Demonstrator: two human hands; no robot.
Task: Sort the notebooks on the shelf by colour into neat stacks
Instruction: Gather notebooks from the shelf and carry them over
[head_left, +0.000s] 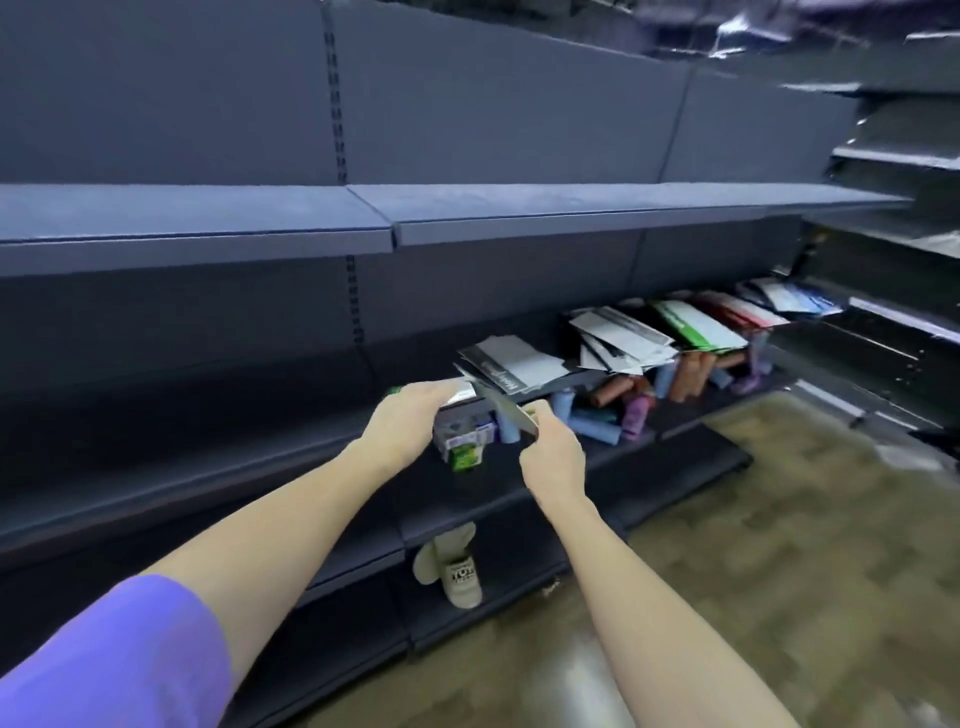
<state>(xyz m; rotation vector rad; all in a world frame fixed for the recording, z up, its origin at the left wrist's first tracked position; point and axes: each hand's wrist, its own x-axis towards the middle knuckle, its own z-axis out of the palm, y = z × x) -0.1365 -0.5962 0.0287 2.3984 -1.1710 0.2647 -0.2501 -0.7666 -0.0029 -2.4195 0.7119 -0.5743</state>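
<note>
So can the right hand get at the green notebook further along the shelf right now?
Probably not yet. The right hand already pinches a dark notebook, and the green notebook lies well off to the right, past the white stack. Nothing covers it, though.

Dim, bluish light; motion blur smears everything, worst toward two o'clock; glare on the floor at six o'clock.

We see dark blue-grey shelves, a grey-and-white notebook, a green notebook, red notebooks, pale blue and brown rolls, a purple sleeve, and mottled olive floor.
</note>
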